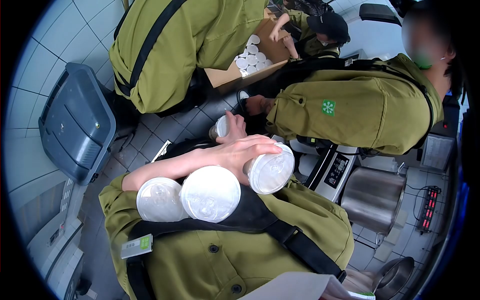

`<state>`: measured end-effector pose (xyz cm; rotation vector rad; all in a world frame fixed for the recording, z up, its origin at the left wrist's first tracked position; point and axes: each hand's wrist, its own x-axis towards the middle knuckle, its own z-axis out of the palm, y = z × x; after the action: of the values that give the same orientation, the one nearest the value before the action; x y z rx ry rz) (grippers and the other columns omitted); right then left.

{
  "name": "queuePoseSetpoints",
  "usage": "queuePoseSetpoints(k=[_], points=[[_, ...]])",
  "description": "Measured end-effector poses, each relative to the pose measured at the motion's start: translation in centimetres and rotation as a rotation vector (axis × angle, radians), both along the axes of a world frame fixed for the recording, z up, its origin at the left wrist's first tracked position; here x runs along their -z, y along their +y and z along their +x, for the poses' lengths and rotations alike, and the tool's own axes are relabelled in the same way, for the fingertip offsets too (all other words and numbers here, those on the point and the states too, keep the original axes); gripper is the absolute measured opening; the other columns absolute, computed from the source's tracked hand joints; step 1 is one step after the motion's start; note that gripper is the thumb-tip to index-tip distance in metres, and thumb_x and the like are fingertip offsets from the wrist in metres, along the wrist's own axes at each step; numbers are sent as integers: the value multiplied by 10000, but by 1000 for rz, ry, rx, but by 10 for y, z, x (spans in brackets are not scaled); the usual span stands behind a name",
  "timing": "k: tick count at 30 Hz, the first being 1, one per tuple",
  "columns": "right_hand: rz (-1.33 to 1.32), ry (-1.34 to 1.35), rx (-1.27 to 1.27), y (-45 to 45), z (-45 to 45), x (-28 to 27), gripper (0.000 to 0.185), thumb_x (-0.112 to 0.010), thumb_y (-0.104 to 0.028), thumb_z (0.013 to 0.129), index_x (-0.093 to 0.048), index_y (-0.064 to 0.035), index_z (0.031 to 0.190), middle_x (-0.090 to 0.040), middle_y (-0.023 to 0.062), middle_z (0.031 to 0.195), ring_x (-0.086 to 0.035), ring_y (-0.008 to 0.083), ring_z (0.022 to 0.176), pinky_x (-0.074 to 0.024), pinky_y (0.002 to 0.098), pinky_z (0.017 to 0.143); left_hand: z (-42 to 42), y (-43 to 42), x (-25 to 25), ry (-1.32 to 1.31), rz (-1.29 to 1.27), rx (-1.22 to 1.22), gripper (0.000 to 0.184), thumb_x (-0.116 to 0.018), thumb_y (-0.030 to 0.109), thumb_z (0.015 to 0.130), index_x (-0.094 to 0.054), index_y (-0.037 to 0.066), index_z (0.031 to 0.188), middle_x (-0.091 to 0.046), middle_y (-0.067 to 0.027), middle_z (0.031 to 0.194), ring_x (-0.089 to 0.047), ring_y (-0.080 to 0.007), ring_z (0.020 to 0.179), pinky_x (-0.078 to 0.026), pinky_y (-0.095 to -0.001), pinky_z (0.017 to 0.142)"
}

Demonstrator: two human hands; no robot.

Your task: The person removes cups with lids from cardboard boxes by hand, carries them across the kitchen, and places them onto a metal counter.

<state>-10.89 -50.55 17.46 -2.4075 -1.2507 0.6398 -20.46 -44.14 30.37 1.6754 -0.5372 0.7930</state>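
Across my chest lies my left forearm, and my left hand has its fingers on the rim of a white-lidded cup. Two more white-lidded cups, a large one and another, rest between my forearm and my green jacket. Just beyond the left hand, my right hand is closed around a smaller lidded cup; its wrist and arm are hidden behind the left hand and the cup.
A cardboard box of lidded cups stands ahead, with people in green jackets around it. One co-worker's hand is beyond mine. A grey bin is left; a control panel and steel pot are right.
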Motion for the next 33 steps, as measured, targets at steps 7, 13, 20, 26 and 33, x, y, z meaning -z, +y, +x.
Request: queuePoseSetpoints(k=[7, 13, 20, 26, 33], points=[[-4, 4, -10, 3, -2, -8, 931, -751, -136, 508, -294, -130, 1319, -318, 166, 1193, -350, 368, 1116, -373, 448, 916, 2, 1, -1, -17, -4, -11, 924, -833, 168, 501, -339, 62, 1276, -479, -162, 1188, -493, -345, 1079, -411, -447, 910], [-41, 7, -4, 3, -3, -13, 930, -752, -143, 514, -292, -134, 1322, -315, 160, 1201, -343, 360, 1131, -370, 452, 919, 4, 2, 0, -9, 2, -13, 921, -824, 153, 494, -344, 66, 1275, -482, -158, 1189, -490, -339, 1084, -411, -440, 913], [-15, 14, -15, 2, 0, -11, 934, -753, -141, 508, -292, -139, 1320, -313, 164, 1196, -347, 369, 1117, -363, 451, 927, 5, 2, 1, -5, -5, -10, 931, -826, 153, 494, -336, 68, 1280, -469, -175, 1190, -489, -347, 1078, -410, -439, 908], [-5, 35, -22, 2, 1, -9, 942, -752, -128, 498, -289, -135, 1318, -310, 177, 1188, -349, 381, 1102, -352, 440, 940, 5, 2, 1, -11, -4, -10, 927, -830, 159, 500, -336, 68, 1278, -468, -183, 1183, -490, -353, 1071, -411, -442, 900], [-16, 30, -20, 3, -1, -10, 944, -752, -131, 498, -287, -131, 1319, -306, 177, 1194, -347, 379, 1107, -352, 432, 942, 6, 1, 3, -24, -10, -15, 927, -835, 166, 502, -336, 65, 1278, -469, -189, 1177, -497, -358, 1053, -413, -443, 892]])
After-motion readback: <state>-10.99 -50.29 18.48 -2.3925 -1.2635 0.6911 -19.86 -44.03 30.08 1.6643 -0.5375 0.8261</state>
